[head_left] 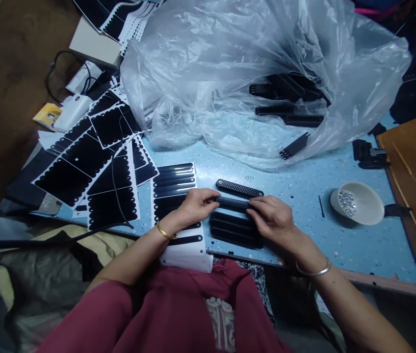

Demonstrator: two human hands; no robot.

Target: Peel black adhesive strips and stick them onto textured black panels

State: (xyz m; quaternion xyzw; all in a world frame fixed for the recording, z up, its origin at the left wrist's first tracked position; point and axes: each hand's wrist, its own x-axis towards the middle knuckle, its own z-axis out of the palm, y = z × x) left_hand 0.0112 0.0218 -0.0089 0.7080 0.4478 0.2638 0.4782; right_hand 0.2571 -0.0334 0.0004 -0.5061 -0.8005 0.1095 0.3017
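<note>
Your left hand (197,203): fingertips pinched on the left end of a black strip (233,202). Your right hand (272,213): thumb and fingers closed on its right end. Just nearer you than the strip, a row of dark bars (232,230); just beyond it, a perforated bar (240,188). Left of it, a sticker sheet (169,206). Well right of it, a white bowl (372,203), metal bits (347,203) gathered at one side. Beyond it, a plastic bag (208,54), black pieces (274,110) showing at its mouth.
</note>
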